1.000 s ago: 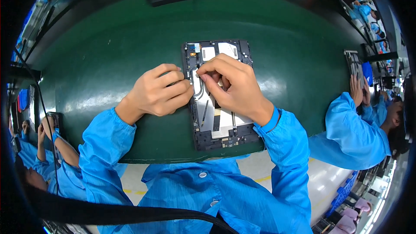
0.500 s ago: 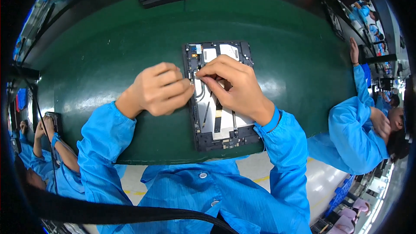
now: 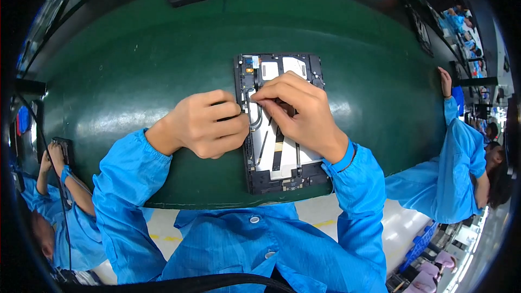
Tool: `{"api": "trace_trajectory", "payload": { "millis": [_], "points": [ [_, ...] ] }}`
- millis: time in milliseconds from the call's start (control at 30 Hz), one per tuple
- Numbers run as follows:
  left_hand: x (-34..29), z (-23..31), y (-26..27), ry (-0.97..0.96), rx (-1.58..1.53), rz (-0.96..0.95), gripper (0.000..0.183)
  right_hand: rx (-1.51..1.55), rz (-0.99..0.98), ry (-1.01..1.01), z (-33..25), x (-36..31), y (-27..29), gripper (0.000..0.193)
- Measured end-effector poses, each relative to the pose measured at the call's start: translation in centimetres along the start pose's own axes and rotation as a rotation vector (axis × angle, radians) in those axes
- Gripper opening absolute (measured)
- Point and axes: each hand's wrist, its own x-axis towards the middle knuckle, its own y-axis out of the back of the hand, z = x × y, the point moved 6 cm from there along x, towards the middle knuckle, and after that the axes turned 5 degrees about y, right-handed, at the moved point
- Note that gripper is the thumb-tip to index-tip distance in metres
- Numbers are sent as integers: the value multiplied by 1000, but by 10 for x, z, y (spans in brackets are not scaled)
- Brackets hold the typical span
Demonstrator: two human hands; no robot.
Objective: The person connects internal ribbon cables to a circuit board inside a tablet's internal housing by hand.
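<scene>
One bare left hand (image 3: pixel 211 125) curls beside an opened, black-and-silver rectangular device (image 3: pixel 288 157) on the green desk (image 3: pixel 157 65), grip hidden; the right hand (image 3: pixel 301 107) pinches something indistinct. A sideways tug could crease the curved black cable (image 3: pixel 258 121).

We see soft glare on the green tabletop (image 3: pixel 369 146) at nine and three o'clock, shine on the floor (image 3: pixel 396 228) at four, straight lines bending toward black corners.
</scene>
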Motion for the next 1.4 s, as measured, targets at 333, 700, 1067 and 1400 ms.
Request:
{"api": "trace_trajectory", "payload": {
  "millis": [333,700,1067,1400],
  "points": [
    [2,5,4,-38,0,27,33,6,2,8,0,0,0,23],
    [2,-3,0,5,-23,-41,32,13,8,14,1,-1,-1,23],
    [5,-20,5,65,1,-53,28,67,25,0,-2,4,-1,21],
    [2,-21,7,25,67,-38,25,401,12,-285,22,5,-3,18]
  ]
}}
